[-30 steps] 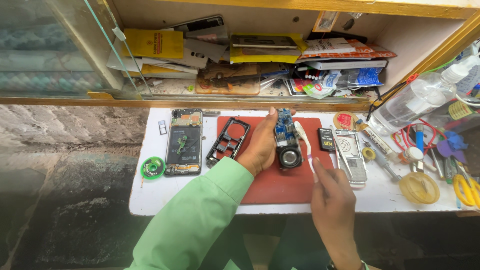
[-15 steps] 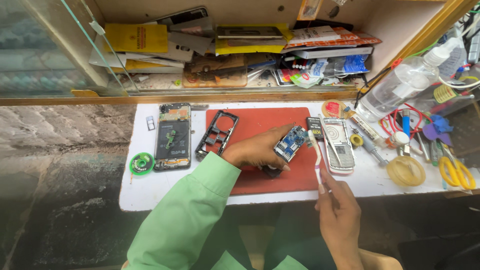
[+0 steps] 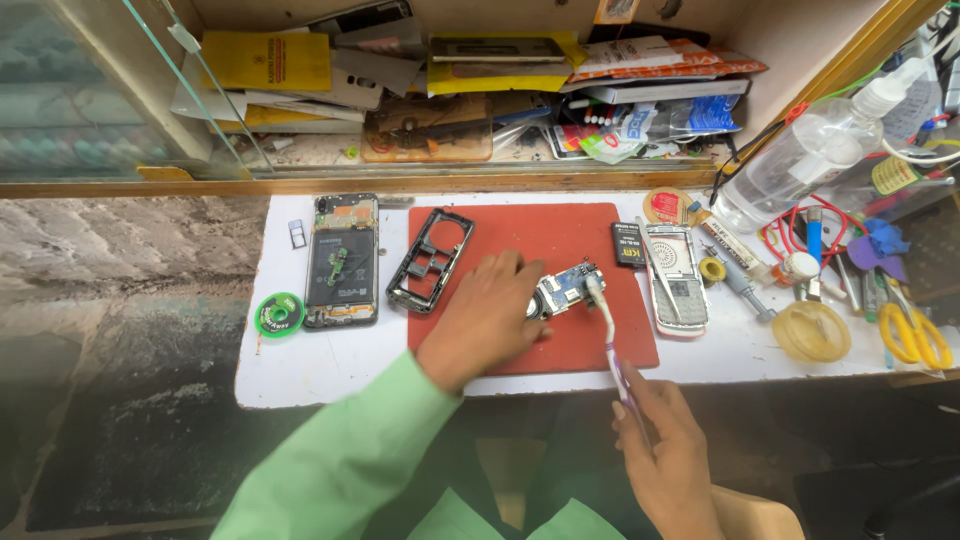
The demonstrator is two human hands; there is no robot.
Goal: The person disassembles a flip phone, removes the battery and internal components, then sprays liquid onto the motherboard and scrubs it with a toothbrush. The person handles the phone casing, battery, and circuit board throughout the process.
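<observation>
Green-sleeved, the left hand (image 3: 487,318) lies palm down on the red work mat (image 3: 560,230), fingers closed around the near end of a small blue circuit board (image 3: 566,290) and pinning it against the mat. The right hand (image 3: 668,452) is below the bench edge, closed in a pinch on the purple handle of a toothbrush (image 3: 607,335), whose white head rests on the board's right end. In my judgement the step in hand is brushing the board clean while it is held down; the next move calls for short strokes along the board, with the left hand steady so the board does not slide or lift. The board sits near the mat's lower right, its long axis running from lower left to upper right, the free end pointing toward a black battery (image 3: 628,243) and a silver keypad phone (image 3: 676,279) just off the mat's right edge. The brush's long axis runs from the right hand up and slightly left to the board. Left of the mat lie a black phone frame (image 3: 431,260), an opened smartphone (image 3: 343,260) and a green solder reel (image 3: 279,313). Further right are yellow scissors (image 3: 914,334) and a clear bottle (image 3: 812,157).
</observation>
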